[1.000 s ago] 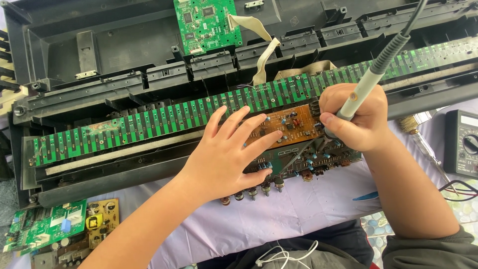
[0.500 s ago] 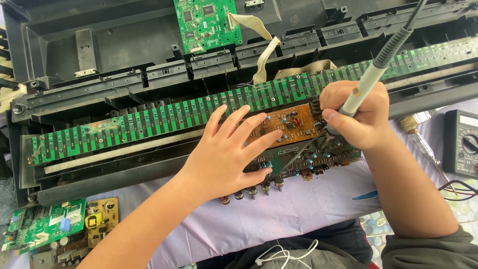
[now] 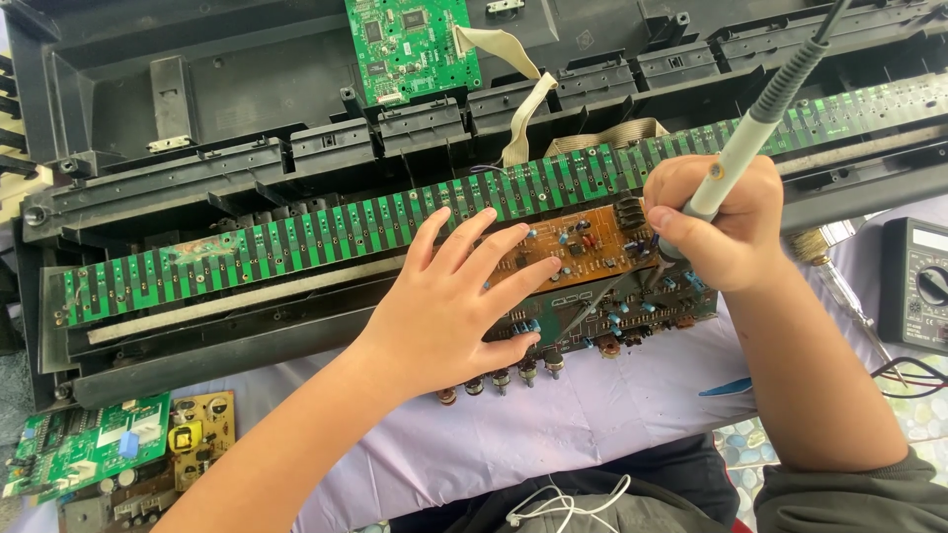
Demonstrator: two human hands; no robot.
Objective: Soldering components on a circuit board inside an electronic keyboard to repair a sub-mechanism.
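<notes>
While left hand (image 3: 444, 316) flattens brown board (image 3: 578, 247), right hand (image 3: 716, 222) grips ribbed iron (image 3: 760, 114).

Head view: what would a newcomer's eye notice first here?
The two hands in the middle: the left hand lies flat with spread fingers on a brown board, while the right hand grips a soldering iron whose tip points down at that board. Behind them a long green strip runs across an opened black casing, and a multimeter sits at the right edge.
</notes>
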